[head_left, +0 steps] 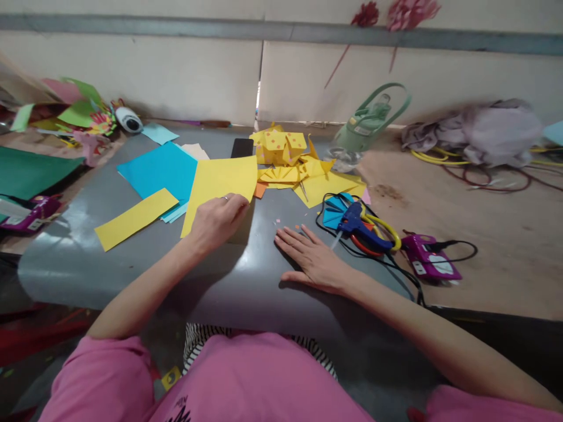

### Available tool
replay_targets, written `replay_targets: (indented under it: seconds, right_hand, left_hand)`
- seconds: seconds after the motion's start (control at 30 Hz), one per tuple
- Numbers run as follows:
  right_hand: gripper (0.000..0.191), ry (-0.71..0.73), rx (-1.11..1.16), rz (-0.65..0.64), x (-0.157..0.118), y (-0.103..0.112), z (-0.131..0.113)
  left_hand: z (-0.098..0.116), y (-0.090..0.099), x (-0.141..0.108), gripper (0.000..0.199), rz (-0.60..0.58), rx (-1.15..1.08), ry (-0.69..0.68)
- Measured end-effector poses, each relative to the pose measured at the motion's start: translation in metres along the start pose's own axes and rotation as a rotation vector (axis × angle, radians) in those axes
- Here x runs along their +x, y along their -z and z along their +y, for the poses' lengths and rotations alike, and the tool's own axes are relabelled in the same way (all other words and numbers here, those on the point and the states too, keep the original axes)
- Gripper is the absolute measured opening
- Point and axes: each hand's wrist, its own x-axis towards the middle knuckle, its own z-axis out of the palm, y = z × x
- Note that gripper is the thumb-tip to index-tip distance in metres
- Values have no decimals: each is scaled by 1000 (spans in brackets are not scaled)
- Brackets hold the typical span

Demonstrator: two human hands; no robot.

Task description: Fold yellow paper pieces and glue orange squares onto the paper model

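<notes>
My left hand [221, 218] is closed on the right edge of a yellow paper sheet [222, 179], which it holds tilted up off the grey mat. My right hand [310, 256] lies flat on the mat, fingers spread, beside a few tiny paper scraps [297, 227]. Blue paper [162, 170] and a yellow paper strip [136, 220] lie to the left of the held sheet. Behind it sit a spotted yellow paper box [281, 146] and folded yellow paper pieces [281, 174]. Right of my right hand is a blue glue gun [363, 227] near a pleated blue paper piece [336, 211].
A green water bottle [360, 126] stands at the back right. Yellow-handled scissors [393, 231] and black cables lie near the glue gun, with a purple power strip [431, 258] beyond. A dark phone [242, 147] lies behind the sheet. Bundled cloth [492, 129] sits far right.
</notes>
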Motion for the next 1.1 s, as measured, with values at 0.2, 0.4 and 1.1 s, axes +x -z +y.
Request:
replay_targets:
  seconds: [0.2,0.4,1.1]
  right_hand:
    - [79,-92,-35,-25,40,-4,15]
    - [78,-283,-178,203,31,13,20]
    - [32,130,694,405,27,17,14]
  left_hand:
    - [14,-1,-10,34,-43,33,-48]
    - [8,-13,-35,31,30,73,-294]
    - [-16,53,-102,23,107,-200,-534]
